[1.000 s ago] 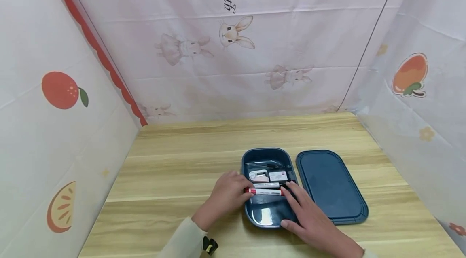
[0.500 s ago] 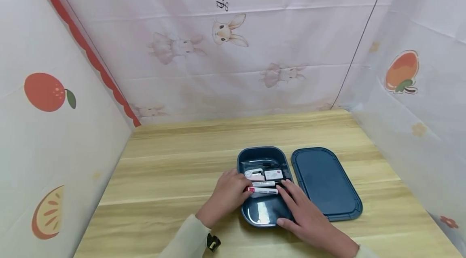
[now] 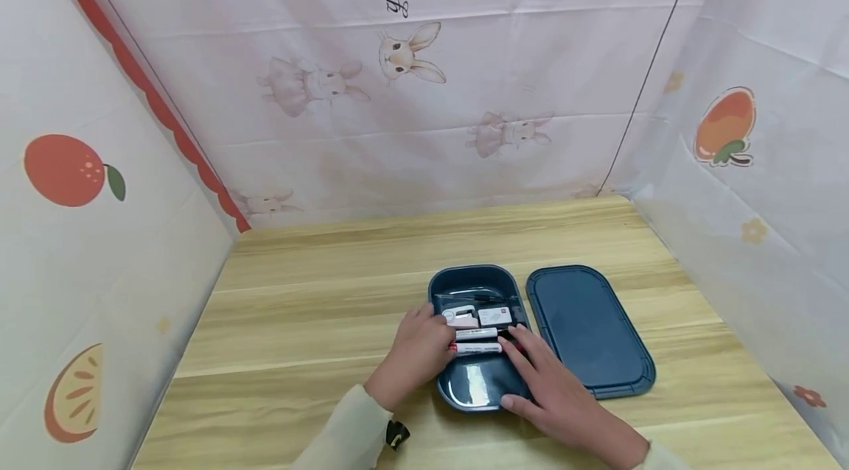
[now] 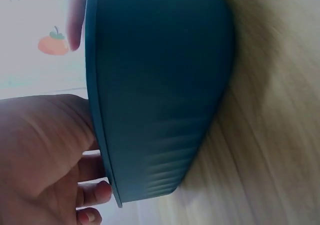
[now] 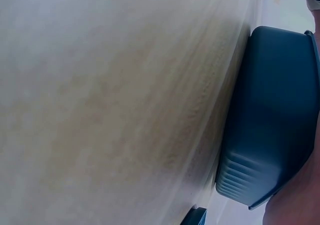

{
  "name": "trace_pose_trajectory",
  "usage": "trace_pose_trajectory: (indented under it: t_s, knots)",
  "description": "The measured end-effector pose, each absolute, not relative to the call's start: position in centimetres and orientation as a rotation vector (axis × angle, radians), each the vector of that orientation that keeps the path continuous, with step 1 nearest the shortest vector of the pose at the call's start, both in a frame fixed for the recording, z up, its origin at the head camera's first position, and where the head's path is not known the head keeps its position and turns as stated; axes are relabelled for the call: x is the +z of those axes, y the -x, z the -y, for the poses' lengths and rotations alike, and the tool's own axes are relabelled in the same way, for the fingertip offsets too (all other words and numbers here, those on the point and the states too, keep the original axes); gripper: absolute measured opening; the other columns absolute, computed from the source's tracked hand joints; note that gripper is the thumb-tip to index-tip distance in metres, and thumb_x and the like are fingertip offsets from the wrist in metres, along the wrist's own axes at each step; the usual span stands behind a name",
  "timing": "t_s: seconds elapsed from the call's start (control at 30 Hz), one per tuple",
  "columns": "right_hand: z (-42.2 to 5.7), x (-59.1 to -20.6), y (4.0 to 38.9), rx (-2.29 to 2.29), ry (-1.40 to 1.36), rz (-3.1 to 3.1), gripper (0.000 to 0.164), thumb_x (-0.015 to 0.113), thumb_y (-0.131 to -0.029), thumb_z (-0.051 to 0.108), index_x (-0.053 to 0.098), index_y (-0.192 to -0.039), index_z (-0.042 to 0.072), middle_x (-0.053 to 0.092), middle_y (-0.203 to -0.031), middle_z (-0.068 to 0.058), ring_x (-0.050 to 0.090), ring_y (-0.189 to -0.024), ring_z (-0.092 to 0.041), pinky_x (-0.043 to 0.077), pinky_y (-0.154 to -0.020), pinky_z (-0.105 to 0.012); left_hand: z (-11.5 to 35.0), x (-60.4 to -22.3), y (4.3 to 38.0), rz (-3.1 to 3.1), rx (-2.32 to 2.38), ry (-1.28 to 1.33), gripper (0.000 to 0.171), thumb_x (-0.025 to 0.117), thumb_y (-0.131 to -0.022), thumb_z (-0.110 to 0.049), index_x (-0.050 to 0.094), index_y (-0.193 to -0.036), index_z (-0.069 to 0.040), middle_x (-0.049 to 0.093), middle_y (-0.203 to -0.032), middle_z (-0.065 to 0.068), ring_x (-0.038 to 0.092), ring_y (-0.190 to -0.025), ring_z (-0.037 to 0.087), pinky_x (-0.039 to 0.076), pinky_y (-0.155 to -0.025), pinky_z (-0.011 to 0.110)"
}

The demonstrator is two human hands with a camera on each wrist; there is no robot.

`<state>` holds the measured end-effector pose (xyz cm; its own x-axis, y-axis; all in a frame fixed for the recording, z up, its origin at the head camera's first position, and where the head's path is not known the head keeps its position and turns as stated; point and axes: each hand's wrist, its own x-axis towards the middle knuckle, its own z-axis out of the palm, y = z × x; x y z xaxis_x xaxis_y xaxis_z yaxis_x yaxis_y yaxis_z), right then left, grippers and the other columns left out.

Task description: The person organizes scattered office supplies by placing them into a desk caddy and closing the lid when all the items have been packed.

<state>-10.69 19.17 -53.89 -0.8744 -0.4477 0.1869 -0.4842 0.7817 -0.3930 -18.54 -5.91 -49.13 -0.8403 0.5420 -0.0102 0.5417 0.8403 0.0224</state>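
In the head view, a dark blue box (image 3: 474,384) stands uncovered on the table. My left hand (image 3: 418,348) reaches over its left rim, its curled fingers at the left end of a white marker with red ends (image 3: 479,348). That end is mostly hidden by the hand. My right hand (image 3: 553,395) lies over the right rim, fingertips touching the marker's right end and thumb at the front right rim. Just behind lies a white marker with a black end (image 3: 476,334). Farther back are a white-and-pink item (image 3: 460,317), a small white carton (image 3: 495,316) and a black pen (image 3: 489,298).
A matching dark blue lid (image 3: 590,330) lies flat on the wooden table (image 3: 318,308), right of the box. Printed cloth walls (image 3: 411,160) enclose the table at the back and both sides.
The head view has shifted a little, moving everything leftward. The red-ended marker sits slightly lower in the box, and my left fingers cover more of its red end. My right hand stays nearly still.
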Motion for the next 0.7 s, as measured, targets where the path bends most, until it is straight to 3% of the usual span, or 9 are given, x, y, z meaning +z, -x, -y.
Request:
trace_pose_trajectory:
  t_s: [0.27, 0.7]
  knots:
    - [-19.1, -54.0, 10.7, 0.703, -0.754, 2.894, 0.079, 0.060, -0.096, 0.056, 0.025, -0.161, 0.028, 0.020, -0.168, -0.007, 0.021, -0.153, -0.030, 0.036, -0.113, -0.059, 4.8, -48.9, 18.7, -2.980, -0.130, -0.853, 0.020, 0.076, -0.091, -0.038, 0.080, -0.097, -0.020, 0.073, -0.084, -0.003, 0.046, -0.083, 0.019, 0.039, -0.076, 0.031]
    - [-19.2, -54.1, 10.7, 0.728, -0.747, 2.908, 0.078, 0.060, -0.096, 0.055, 0.027, -0.161, 0.027, 0.019, -0.168, -0.007, 0.020, -0.153, -0.030, 0.035, -0.113, -0.060, 3.6, -49.1, 18.3, -2.988, -0.343, -0.804, 0.013, 0.068, -0.096, -0.025, 0.080, -0.094, -0.022, 0.074, -0.087, -0.003, 0.048, -0.086, 0.021, 0.036, -0.074, 0.035]
